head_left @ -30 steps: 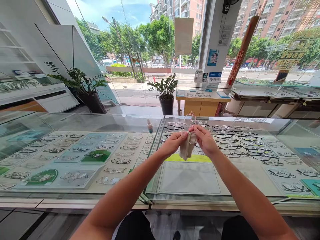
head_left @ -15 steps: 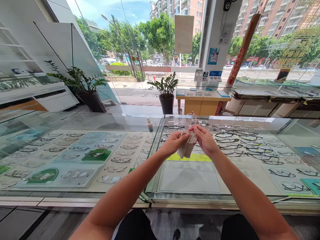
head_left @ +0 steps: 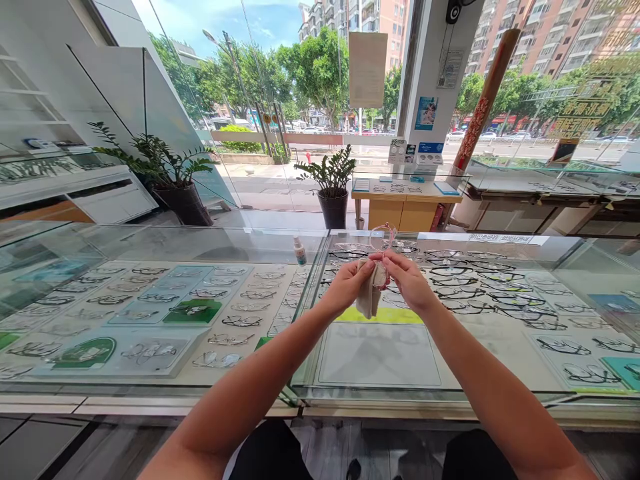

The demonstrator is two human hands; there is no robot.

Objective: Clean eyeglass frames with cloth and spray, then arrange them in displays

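Note:
Over the glass counter, my left hand is closed on a beige cloth, its thumb pressing the fabric against the near lens of a pair of glasses. The glasses have a thin reddish-pink frame and are held upright, one rim toward me and the other rim pointing away beyond my fingers. My right hand pinches the middle of the frame between thumb and fingers. Part of the near lens is hidden behind the cloth and fingers.
A small white spray bottle stands on the counter left of my hands. Many eyeglasses lie in rows under the glass top. Beyond the counter are a potted plant and a wooden display cabinet.
The glasses have turned slightly in my hands, so the near lens now shows more edge-on. My right hand has shifted a little left, and the cloth has moved slightly over the lens.

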